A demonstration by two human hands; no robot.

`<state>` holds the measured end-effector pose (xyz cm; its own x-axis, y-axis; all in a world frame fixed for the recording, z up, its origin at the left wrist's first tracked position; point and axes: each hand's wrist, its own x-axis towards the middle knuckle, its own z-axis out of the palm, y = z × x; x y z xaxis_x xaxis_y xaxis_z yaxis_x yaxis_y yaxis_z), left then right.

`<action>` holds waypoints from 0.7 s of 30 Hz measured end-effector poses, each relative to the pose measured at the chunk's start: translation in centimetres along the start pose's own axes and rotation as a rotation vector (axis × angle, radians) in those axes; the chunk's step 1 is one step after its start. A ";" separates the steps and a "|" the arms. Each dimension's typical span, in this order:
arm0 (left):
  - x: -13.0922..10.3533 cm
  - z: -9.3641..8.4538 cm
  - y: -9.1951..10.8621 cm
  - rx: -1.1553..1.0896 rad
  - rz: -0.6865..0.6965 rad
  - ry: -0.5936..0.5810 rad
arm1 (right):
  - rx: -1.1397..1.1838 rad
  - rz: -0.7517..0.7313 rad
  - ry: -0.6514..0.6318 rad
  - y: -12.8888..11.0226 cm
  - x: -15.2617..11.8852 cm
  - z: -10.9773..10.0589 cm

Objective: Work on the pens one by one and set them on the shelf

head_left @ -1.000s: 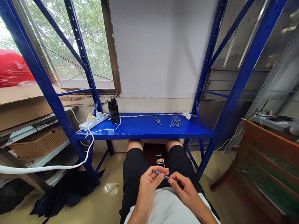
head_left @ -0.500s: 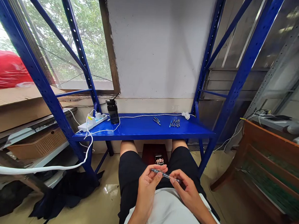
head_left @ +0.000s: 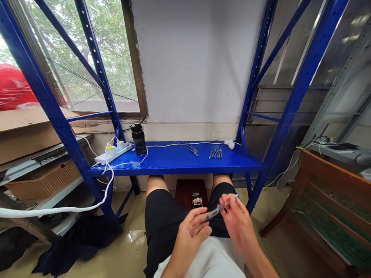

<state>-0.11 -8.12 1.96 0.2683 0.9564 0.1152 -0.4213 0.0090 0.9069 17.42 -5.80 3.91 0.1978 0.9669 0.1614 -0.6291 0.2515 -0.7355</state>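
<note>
Above my lap, my right hand [head_left: 235, 217] pinches a slim pen [head_left: 215, 212] near its upper end. The pen slants down to the left and looks slightly blurred. Its lower end lies at the fingertips of my left hand [head_left: 193, 233], whose thumb and fingers are apart. On the blue shelf [head_left: 166, 162] beyond lie a small group of pens [head_left: 193, 151] and, to the right, a row of several pens [head_left: 215, 153].
A black bottle [head_left: 138, 139] and a white power strip [head_left: 113, 152] stand at the shelf's left. Crumpled white tissue [head_left: 229, 144] lies at its back right. A white cable [head_left: 62, 210] crosses the left side. A wooden chair [head_left: 328, 182] is on the right.
My right hand has risen and turned, tilting the pen up to the right. My left hand has loosened its pinch, with its fingers now apart beside the pen's lower end.
</note>
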 end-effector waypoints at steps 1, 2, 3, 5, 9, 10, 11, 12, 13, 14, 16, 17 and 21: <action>0.0 0.1 0.0 0.029 -0.016 -0.024 | 0.098 0.028 -0.001 -1.0 0.8 0.8; -0.1 0.1 0.0 0.057 -0.025 -0.039 | 0.195 0.043 -0.009 -2.1 1.7 1.6; -0.1 0.1 -0.1 0.082 -0.027 -0.045 | 0.298 0.045 -0.030 -3.1 2.6 2.3; -0.2 0.0 -0.2 0.114 -0.020 -0.036 | 0.486 0.058 -0.112 -5.0 4.3 3.4; -0.1 -0.3 -0.3 0.137 -0.013 -0.010 | 0.700 0.068 -0.189 -7.5 7.3 4.0; -0.1 -0.4 -0.4 0.140 -0.015 -0.008 | 0.738 0.048 -0.195 -7.9 7.9 4.0; -0.1 -0.4 -0.4 0.142 -0.017 -0.005 | 0.773 0.027 -0.200 -8.2 8.3 4.0; 0.0 -0.5 -0.4 0.143 -0.021 -0.004 | 0.805 0.008 -0.204 -8.4 8.7 4.0; 0.0 -0.5 -0.5 0.142 -0.023 -0.002 | 0.832 -0.005 -0.210 -8.7 9.0 4.1; 0.0 -0.6 -0.5 0.142 -0.024 0.000 | 0.853 -0.013 -0.218 -8.9 9.2 4.2; 0.0 -0.7 -0.7 0.138 -0.024 0.001 | 0.876 -0.023 -0.235 -9.2 9.2 4.4; 0.0 -0.7 -0.7 0.136 -0.023 0.002 | 0.877 -0.031 -0.239 -9.3 9.2 4.4; 0.0 -0.5 -0.6 0.130 -0.017 0.005 | 0.783 -0.077 -0.181 -9.4 8.8 4.2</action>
<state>-0.30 -8.01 1.20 0.2694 0.9580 0.0979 -0.3010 -0.0128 0.9535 21.86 0.57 15.01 0.1792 0.9207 0.3466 -0.9761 0.2105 -0.0545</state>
